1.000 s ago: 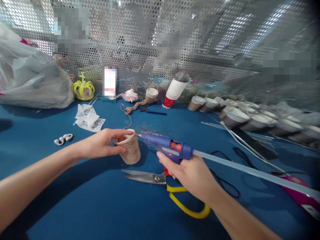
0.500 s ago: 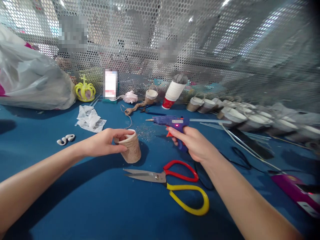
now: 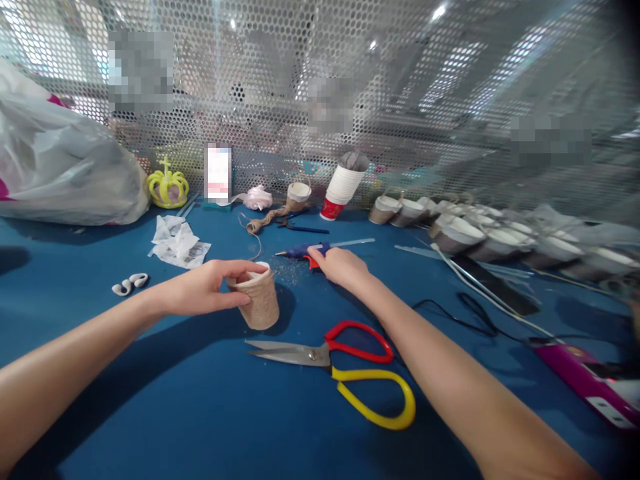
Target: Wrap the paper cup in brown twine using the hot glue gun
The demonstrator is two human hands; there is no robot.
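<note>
My left hand point(image 3: 207, 287) grips a twine-wrapped paper cup point(image 3: 263, 303) by its rim, thumb on the outside and fingers over the top. The cup stands slightly tilted on the blue table. To its right, my right hand point(image 3: 343, 270) is closed over a blue glue gun point(image 3: 300, 251), which lies low at the table with its metal nozzle pointing left. A clear glue stick point(image 3: 357, 243) sticks out of its back end. Twine point(image 3: 273, 217) lies loosely bundled behind the cup. Large scissors point(image 3: 320, 357) with one red and one yellow handle lie spread open in front.
Wrapped cups point(image 3: 460, 233) line the right back, near a purple power strip point(image 3: 580, 380) and black cable point(image 3: 480, 313). A stack of white cups point(image 3: 345, 187), pliers point(image 3: 305, 229), a yellow crown point(image 3: 169, 187), crumpled white paper point(image 3: 180, 243) and a plastic bag point(image 3: 70, 160) stand toward the back and left.
My right hand has moved left and away from me with the glue gun, lowering it to the table behind the cup. My left hand stays on the cup.
</note>
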